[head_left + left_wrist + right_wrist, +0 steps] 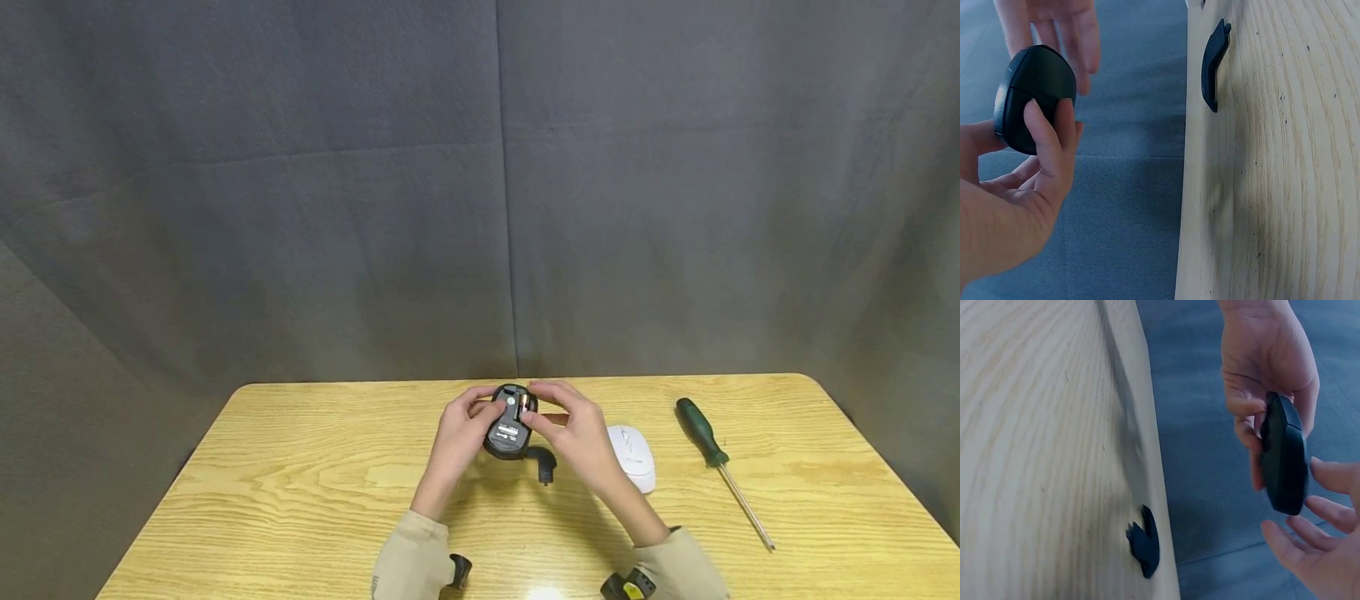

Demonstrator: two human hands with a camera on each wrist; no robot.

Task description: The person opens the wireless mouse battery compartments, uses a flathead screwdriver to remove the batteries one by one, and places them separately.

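Clearly, the left hand [461, 427] has a firm grip on the black mouse [506, 435], fingers and thumb closed about its side; the mouse is held up off the wooden table [300, 475], near the middle, its underside turned to the head camera; only that view shows the label [508, 432], the uncovered battery slot and the battery [524, 402] with its copper-coloured end. The right hand [583, 423] has its thumb over the slot and another finger at the mouse's edge; the right wrist view shows its fingers loosely spread beside the black shell, yet whether they pinch the battery I cannot tell. Both wrist views give instead the smooth outer shell, the left one showing two left fingertips pressed on it; they also bring out the notched outline of a black piece [1214, 65] on the wood, which from the head looks like a curved hook just below the mouse. A white mouse [632, 454] and a green-handled screwdriver [699, 432], farther right, show from the head alone.
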